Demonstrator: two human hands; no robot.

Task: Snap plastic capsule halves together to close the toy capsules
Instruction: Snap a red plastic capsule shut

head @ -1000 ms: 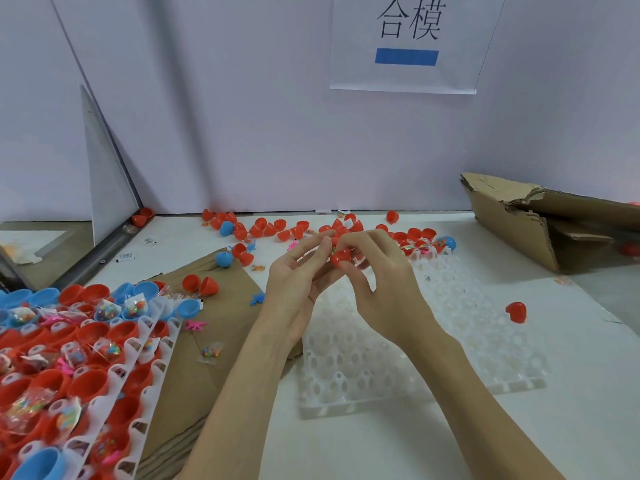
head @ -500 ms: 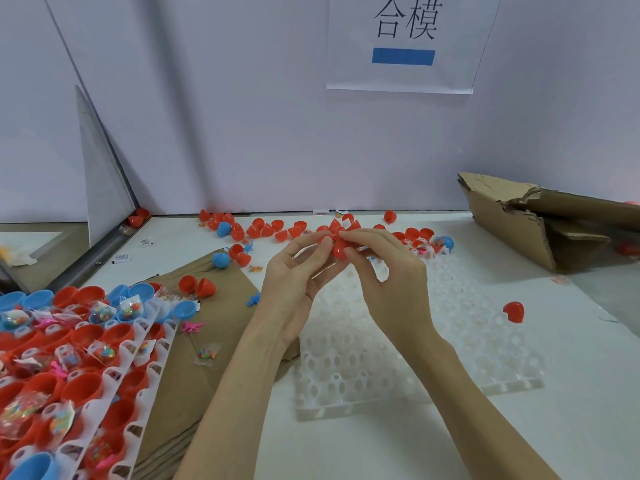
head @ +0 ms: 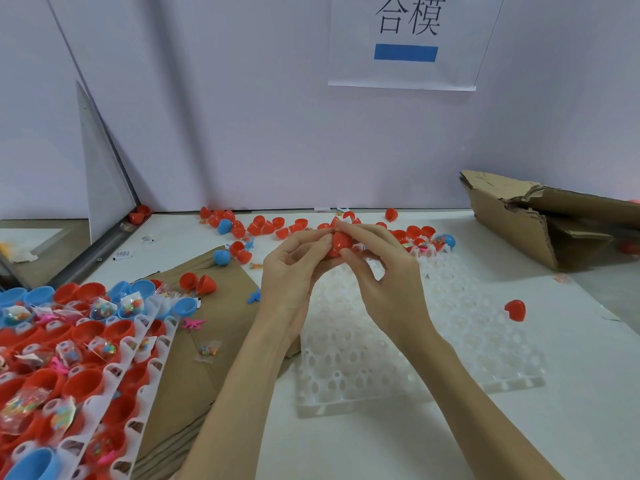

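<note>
A red capsule (head: 340,242) sits between both hands above the far end of the white holed tray (head: 398,368). My left hand (head: 294,271) pinches it from the left with thumb and fingertips. My right hand (head: 381,271) grips it from the right, fingers curled over its top. Its seam is hidden by the fingers. Loose red capsule halves (head: 263,227) and a blue half (head: 224,226) lie scattered along the back of the table. At the left, trays (head: 145,341) hold red and blue halves with small bagged toys in them.
A torn cardboard box (head: 540,220) lies at the right rear. One red half (head: 515,310) rests alone on the table at the right. Brown cardboard sheets (head: 194,358) lie under the left trays. A paper sign (head: 405,39) hangs on the back wall.
Both hands have risen slightly and pressed closer together around the red capsule. The fingers of my right hand now cover more of it.
</note>
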